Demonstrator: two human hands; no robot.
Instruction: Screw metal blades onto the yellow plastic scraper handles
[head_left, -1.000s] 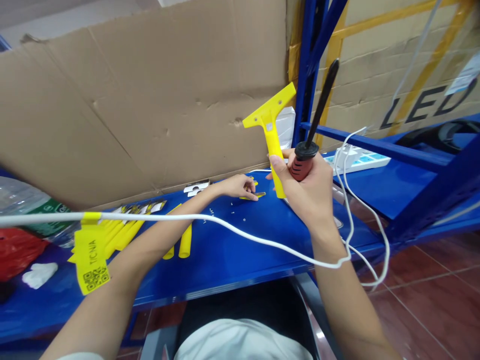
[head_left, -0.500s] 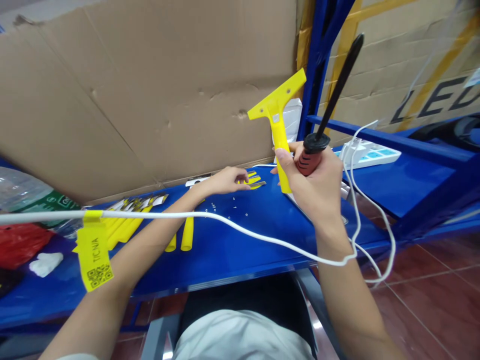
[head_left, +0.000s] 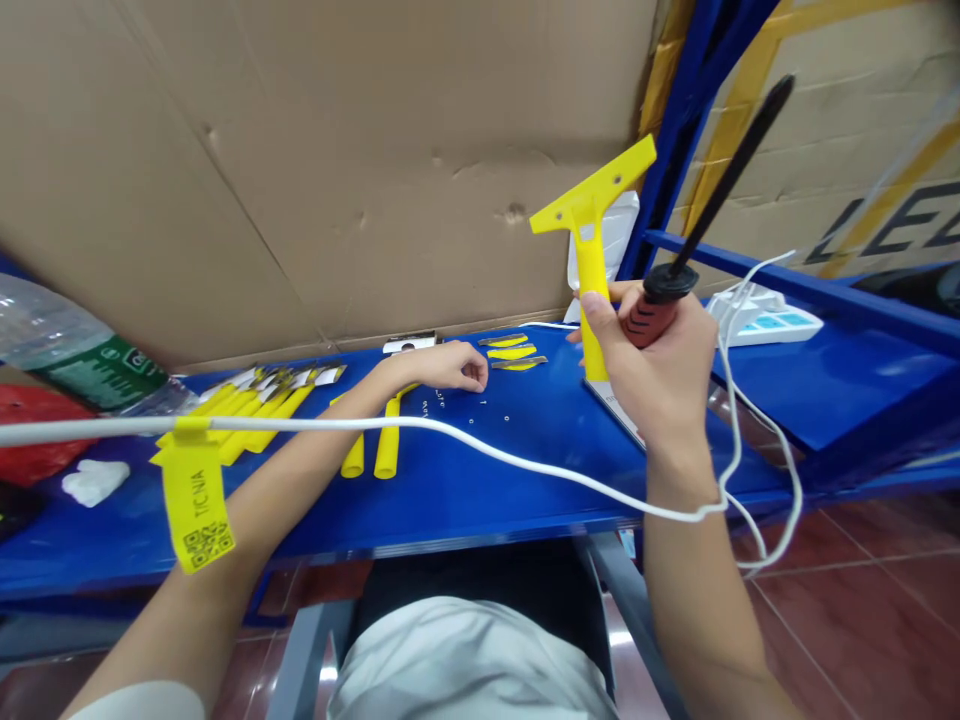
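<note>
While my right hand (head_left: pixel 660 365) grips yellow scraper (head_left: pixel 592 250) and black tool (head_left: pixel 720 190), my left hand (head_left: pixel 442 367), at nine o'clock, curls; its fingertips are hidden.

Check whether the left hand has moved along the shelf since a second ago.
Yes. The left hand was touching the small yellow strips lying on the blue shelf; it now sits apart from them, drawn back to their left, towards the yellow handles.
</note>
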